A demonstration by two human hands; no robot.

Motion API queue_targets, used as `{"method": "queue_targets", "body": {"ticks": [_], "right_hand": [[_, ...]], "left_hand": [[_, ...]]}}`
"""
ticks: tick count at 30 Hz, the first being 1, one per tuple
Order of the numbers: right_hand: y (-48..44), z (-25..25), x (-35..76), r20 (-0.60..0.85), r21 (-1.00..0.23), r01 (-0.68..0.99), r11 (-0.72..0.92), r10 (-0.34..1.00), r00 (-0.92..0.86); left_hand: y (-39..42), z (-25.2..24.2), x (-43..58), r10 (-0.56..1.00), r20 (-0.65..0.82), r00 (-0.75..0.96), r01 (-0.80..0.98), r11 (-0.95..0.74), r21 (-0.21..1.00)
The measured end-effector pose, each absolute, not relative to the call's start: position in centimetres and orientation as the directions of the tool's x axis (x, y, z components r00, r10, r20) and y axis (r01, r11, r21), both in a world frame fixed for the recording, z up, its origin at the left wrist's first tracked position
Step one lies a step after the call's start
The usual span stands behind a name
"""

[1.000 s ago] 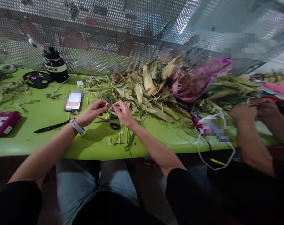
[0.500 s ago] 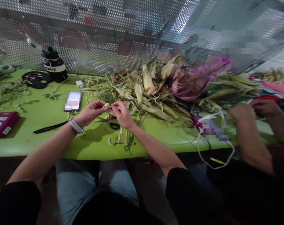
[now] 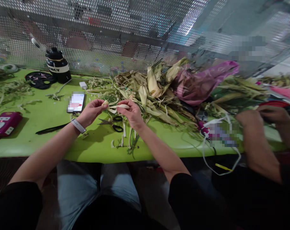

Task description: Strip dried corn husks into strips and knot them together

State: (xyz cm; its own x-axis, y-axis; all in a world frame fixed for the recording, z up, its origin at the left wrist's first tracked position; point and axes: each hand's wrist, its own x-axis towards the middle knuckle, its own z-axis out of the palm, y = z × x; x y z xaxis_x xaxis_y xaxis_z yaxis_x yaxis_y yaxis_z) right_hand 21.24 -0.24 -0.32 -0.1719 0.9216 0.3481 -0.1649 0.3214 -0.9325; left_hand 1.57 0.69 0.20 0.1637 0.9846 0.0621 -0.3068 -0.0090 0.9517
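My left hand (image 3: 92,112), with a pale watch band on its wrist, is closed in a pinch on a small pale-yellow bundle, apparently corn husk (image 3: 105,103). Opposite it, my right hand (image 3: 133,115) grips a whitish husk strip (image 3: 123,106) between thumb and fingers. Thin pale strands stretch between the two hands. Below them, black-handled scissors (image 3: 117,128) lie on the green tabletop (image 3: 92,148) with their blades apart. Several cut husk strips (image 3: 123,136) and green shreds lie nearer the front edge.
A heap of corn husks (image 3: 152,83) and a pink plastic bag (image 3: 197,86) sit behind. To the left are a phone (image 3: 76,103), a black bottle (image 3: 58,67) and a magenta box (image 3: 6,124). Another person's hands (image 3: 250,119) work at the right, beside a white cable (image 3: 203,151).
My right hand has moved right, away from my left, and the whitish strip now shows in it. Strands now span the wider gap. The scissors are more exposed.
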Motion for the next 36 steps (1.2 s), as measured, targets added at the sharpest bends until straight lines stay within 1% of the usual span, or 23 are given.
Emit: {"method": "queue_targets", "body": {"ticks": [6, 10, 12, 20, 26, 31, 36], "right_hand": [[0.0, -0.5, 21.4, 0.372, -0.922, -0.19, 0.337, 0.908, -0.195], [-0.1, -0.3, 21.3, 0.256, -0.959, -0.203, 0.196, 0.907, -0.334], [-0.3, -0.1, 21.2, 0.222, -0.969, -0.187, 0.163, 0.904, -0.366], [0.0, -0.5, 21.1, 0.233, -0.966, 0.002, 0.259, 0.874, -0.427], [0.6, -1.0, 21.3, 0.246, -0.958, 0.045, 0.285, 0.888, -0.389], [0.3, -0.7, 21.4, 0.23, -0.955, 0.087, 0.284, 0.893, -0.388], [0.3, -0.9, 21.4, 0.27, -0.928, 0.135, 0.346, 0.878, -0.396]], "left_hand": [[0.7, 0.0, 1.7, 0.977, 0.115, 0.179, -0.312, -0.054, 0.949], [0.7, -0.1, 1.8, 0.968, 0.119, 0.222, -0.275, -0.055, 0.96], [0.7, -0.2, 1.8, 0.969, 0.103, 0.223, -0.259, -0.043, 0.965], [0.6, -0.5, 1.8, 0.967, 0.087, 0.239, -0.26, -0.022, 0.965], [0.4, -0.4, 1.9, 0.955, 0.121, 0.269, -0.245, -0.054, 0.968], [0.6, -0.6, 1.9, 0.945, 0.148, 0.293, -0.243, -0.076, 0.967], [0.6, -0.8, 1.9, 0.94, 0.165, 0.297, -0.215, -0.102, 0.971]]}}
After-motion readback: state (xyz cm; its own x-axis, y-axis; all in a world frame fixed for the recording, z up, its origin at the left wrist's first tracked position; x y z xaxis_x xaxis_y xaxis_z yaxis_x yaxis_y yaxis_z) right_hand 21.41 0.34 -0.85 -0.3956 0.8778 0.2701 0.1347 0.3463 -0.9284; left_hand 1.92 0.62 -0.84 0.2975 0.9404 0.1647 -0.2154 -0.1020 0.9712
